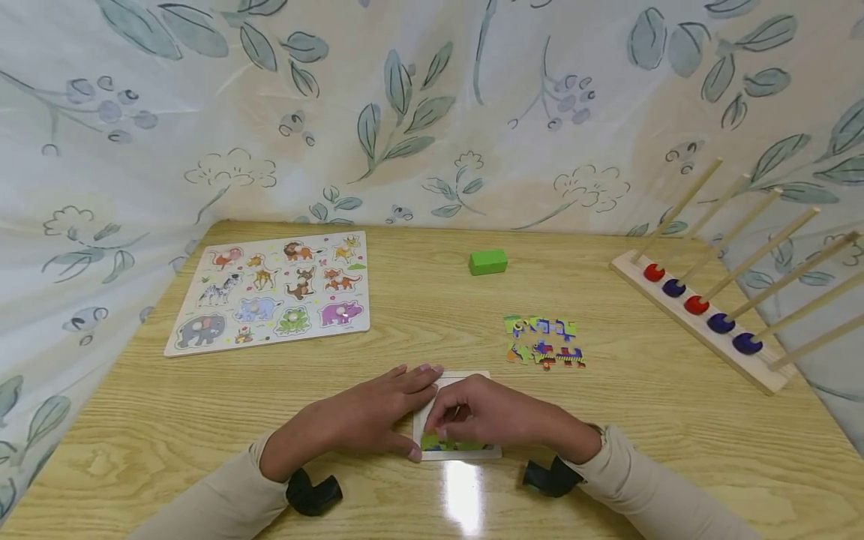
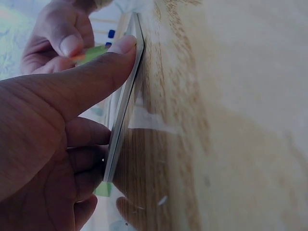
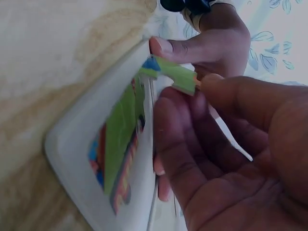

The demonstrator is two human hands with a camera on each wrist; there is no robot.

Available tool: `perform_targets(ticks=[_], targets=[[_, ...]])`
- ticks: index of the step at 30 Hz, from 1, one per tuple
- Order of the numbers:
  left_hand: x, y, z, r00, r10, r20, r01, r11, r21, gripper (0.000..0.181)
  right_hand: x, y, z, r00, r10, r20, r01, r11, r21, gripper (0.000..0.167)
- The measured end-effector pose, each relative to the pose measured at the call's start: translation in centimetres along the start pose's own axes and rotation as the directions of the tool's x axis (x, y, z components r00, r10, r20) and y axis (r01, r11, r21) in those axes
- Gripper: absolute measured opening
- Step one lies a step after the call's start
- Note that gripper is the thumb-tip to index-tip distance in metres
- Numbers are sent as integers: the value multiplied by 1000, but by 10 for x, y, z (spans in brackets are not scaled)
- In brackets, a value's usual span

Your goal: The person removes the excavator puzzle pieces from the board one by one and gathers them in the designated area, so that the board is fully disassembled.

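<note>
A small jigsaw tray [image 1: 495, 453] with a pale rim lies at the table's near middle. Green puzzle pieces with red and blue parts fill its near strip. My left hand [image 1: 378, 409] rests along the tray's left side, thumb at the near corner and extended fingers at the far part. Over the tray, my right hand [image 1: 489, 412] pinches a green puzzle piece [image 3: 180, 77] between thumb and fingers. The piece is tilted, its far end with a blue patch close to the tray's rim by the left thumb. Whether that end touches the tray, I cannot tell.
Several loose puzzle pieces [image 1: 545, 341] lie beyond the tray to the right. A green block [image 1: 488, 262] sits farther back. An animal peg puzzle board [image 1: 223, 300] is at the left. At the right stands a wooden rack [image 1: 702, 322] with upright rods and red and blue rings.
</note>
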State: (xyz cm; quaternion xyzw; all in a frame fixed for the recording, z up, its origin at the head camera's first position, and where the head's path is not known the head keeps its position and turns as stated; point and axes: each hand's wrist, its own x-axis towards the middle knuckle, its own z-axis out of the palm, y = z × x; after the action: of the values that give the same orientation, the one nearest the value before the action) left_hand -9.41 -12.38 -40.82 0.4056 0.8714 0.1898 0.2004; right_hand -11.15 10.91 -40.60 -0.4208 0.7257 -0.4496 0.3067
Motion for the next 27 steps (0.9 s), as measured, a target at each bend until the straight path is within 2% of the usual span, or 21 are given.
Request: perform_targets(ticks=[6,17,23,27], targets=[[0,0,0,1000,7,2,-7,1000,21,89,0,2,1,1000,-4,18,5,999,-41,15],[-1,0,0,1000,13,-2,-13,1000,-7,89,1,-2,2,1000,5,-17,-6,997,-73,14],[0,-1,0,1000,15,-2,-15,1000,-5,90,0,-1,-1,997,43,-64,-46,998,-47,16],[0,-1,0,1000,9,4,-9,1000,-4,90,0,2,-2,996,44,-75,-46,999,-24,16]])
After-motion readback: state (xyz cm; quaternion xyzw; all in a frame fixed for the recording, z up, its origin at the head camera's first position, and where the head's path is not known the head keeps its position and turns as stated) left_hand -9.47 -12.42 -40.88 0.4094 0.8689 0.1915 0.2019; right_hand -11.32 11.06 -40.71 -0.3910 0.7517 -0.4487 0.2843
